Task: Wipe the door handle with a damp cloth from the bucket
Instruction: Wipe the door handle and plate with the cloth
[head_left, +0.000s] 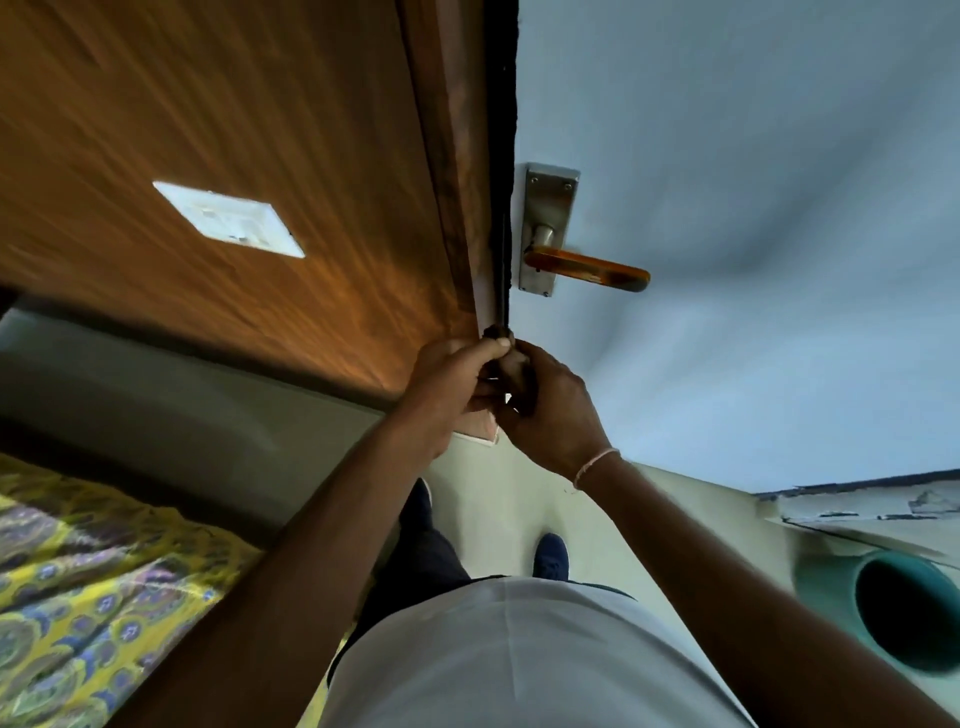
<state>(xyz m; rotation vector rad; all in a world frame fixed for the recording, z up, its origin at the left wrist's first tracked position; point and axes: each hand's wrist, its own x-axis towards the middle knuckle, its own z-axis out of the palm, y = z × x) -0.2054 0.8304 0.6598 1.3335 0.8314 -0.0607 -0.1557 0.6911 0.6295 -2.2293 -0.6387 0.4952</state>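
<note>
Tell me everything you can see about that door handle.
The door handle is a lever with an amber, translucent-looking grip on a short silvery neck. It is fixed to a tall metal backplate with screws at the corners. The plate sits on a pale blue door, close to its edge. The lever points sideways, away from that edge. Nothing touches it: both hands are clasped together lower down, the left hand and right hand around something dark.

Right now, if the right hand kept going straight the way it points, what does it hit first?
Probably the left hand: the right hand points up-left into it, both closed around a dark cloth. Past that lies the door edge, below the door handle; depth is unclear.
</note>
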